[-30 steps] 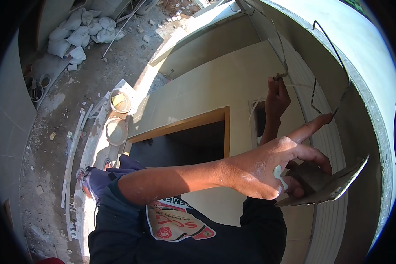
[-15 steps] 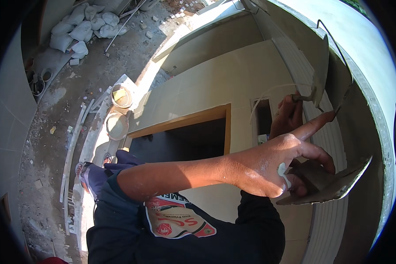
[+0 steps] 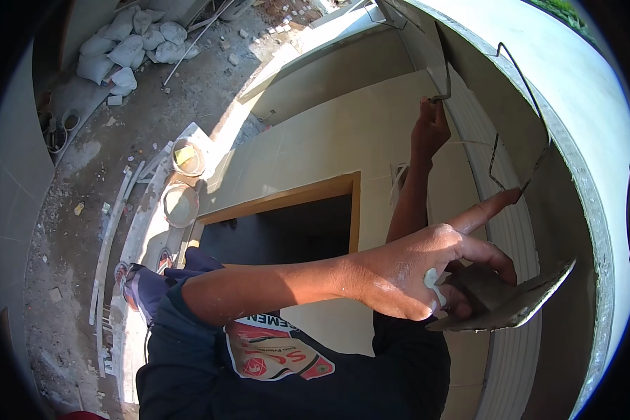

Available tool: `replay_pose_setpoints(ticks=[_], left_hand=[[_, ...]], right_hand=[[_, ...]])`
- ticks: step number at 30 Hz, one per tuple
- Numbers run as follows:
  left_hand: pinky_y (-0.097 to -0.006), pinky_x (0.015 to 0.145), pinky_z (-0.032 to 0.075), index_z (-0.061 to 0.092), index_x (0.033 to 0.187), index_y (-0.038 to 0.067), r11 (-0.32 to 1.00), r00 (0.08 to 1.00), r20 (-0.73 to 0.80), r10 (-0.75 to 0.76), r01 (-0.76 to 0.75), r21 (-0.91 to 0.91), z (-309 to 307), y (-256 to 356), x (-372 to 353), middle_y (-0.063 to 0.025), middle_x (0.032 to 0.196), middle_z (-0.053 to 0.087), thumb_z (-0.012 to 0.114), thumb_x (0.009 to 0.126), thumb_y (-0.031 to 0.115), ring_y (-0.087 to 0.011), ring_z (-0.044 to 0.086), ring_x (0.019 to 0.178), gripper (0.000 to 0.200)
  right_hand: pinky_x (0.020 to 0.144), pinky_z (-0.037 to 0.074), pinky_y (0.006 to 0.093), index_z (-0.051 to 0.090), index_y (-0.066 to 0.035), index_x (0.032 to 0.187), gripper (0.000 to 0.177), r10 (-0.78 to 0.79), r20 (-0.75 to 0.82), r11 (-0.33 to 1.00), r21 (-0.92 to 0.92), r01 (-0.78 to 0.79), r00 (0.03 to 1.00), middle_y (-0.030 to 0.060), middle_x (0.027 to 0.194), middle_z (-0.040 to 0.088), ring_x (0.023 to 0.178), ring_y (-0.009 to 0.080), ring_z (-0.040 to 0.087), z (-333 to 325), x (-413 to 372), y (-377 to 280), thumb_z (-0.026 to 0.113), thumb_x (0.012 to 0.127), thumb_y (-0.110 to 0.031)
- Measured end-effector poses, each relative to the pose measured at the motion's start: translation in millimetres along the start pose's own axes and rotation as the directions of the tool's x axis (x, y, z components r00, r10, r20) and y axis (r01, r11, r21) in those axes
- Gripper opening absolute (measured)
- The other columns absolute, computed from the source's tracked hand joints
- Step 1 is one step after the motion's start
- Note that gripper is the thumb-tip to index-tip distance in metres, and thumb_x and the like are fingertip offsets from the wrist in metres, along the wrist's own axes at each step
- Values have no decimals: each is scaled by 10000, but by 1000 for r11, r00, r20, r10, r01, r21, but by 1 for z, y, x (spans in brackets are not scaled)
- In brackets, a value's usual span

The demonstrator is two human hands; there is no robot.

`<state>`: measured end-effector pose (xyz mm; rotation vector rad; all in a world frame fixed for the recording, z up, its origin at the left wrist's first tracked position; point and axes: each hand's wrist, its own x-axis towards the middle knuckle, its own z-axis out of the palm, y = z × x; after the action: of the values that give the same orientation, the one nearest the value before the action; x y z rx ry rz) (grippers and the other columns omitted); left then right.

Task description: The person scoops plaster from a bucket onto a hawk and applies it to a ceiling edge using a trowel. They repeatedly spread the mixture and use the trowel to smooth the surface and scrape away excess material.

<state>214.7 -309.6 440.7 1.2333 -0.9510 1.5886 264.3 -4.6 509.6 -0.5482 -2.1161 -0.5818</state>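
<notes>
My left hand (image 3: 427, 273) reaches across to the right, its fingers and thumb closed on a grey, mortar-smeared plate (image 3: 504, 297) with a rough pale edge. White paste clings near the thumb. The index finger points outward, its tip right at a thin bent metal rod (image 3: 543, 126). Farther up, my right hand (image 3: 430, 129) grips the handle of a trowel (image 3: 441, 59). Its blade shows nearly edge-on near the wall, with the bent shank just above the fist.
Below are a doorway with a wooden frame (image 3: 355, 210) and two buckets (image 3: 180, 205) on a pale plank. White sacks (image 3: 127, 50) are piled on the dirty floor, where long strips (image 3: 112, 245) lie. A pale ledge (image 3: 595, 231) curves along the right.
My right hand has moved up and left with the trowel, away from the left hand, so more of the forearm shows. My left hand keeps its hold on the plate, shifting slightly in view.
</notes>
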Motion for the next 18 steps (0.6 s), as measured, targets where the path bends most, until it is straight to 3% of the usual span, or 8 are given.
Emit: replay_pose_setpoints(ticks=[4, 7, 8, 10, 11, 13, 16, 18], left_hand=[[-359, 787, 557, -60, 1523, 279, 987, 998, 12, 56, -57, 151, 0, -3, 0, -135, 1567, 15, 481, 668, -198, -280, 425, 1281, 1119], [-358, 803, 564, -14, 1528, 207, 998, 995, -77, -58, 58, -2, 1, -7, 2, -131, 1573, -19, 492, 640, -225, -290, 423, 1286, 1110], [-360, 819, 565, -34, 1524, 182, 936, 996, -63, 57, -31, 351, 1, -8, 4, -131, 1570, -4, 494, 633, -230, -291, 426, 1281, 1115], [-362, 835, 566, -53, 1520, 158, 743, 987, -9, 159, -113, 660, 1, -3, 5, -130, 1568, 11, 496, 626, -235, -291, 429, 1275, 1120], [-365, 855, 562, 47, 1516, 125, 920, 997, -36, 62, -43, 389, 2, 3, 5, -130, 1568, 1, 492, 622, -236, -297, 410, 1295, 1061], [-368, 875, 559, 148, 1511, 93, 996, 999, -28, -38, 40, 79, 2, 4, 4, -130, 1567, -9, 489, 618, -237, -303, 390, 1316, 1011], [-375, 858, 565, 240, 1481, 40, 902, 997, 0, 81, -74, 425, -4, -8, 1, -128, 1567, -42, 472, 625, -232, -318, 375, 1325, 928], [-384, 835, 568, 260, 1477, 68, 987, 996, 4, 86, -85, 137, -6, -13, -2, -129, 1567, -75, 467, 644, -218, -321, 374, 1328, 905]], right_hand=[[546, 431, 240, 634, 25, 1149, 351, 61, -73, 989, 137, -51, 995, 16, 667, 598, 565, 73, 494, -55, -23, -29, 658, 898, -219], [510, 404, 220, 628, 33, 1167, 370, 194, -74, 921, 356, -155, 978, -16, 653, 565, 550, 46, 467, -92, -54, -77, 666, 895, -215], [510, 404, 220, 628, 33, 1167, 370, 196, -73, 922, 354, -158, 978, -16, 653, 565, 550, 46, 467, -99, -60, -87, 666, 895, -215], [528, 439, 213, 623, 35, 1100, 268, 156, -63, 961, 242, -136, 986, -5, 740, 569, 599, 67, 499, -104, -63, -94, 607, 841, -29], [534, 450, 211, 621, 36, 1078, 257, 143, -59, 970, 205, -129, 988, -2, 769, 570, 615, 75, 509, -103, -63, -91, 588, 823, 33], [514, 411, 217, 629, 20, 1150, 320, 149, 59, 948, 275, -159, 987, -16, 676, 561, 567, 56, 476, -88, -52, -67, 644, 878, -149], [497, 388, 218, 633, 5, 1172, 346, 187, 168, 942, 248, -225, 968, -22, 646, 548, 545, 49, 457, -68, -34, -52, 650, 907, -216], [495, 386, 217, 635, 2, 1169, 341, 171, 167, 954, 219, -206, 971, -21, 651, 547, 544, 49, 457, -59, -10, -45, 649, 908, -216]])
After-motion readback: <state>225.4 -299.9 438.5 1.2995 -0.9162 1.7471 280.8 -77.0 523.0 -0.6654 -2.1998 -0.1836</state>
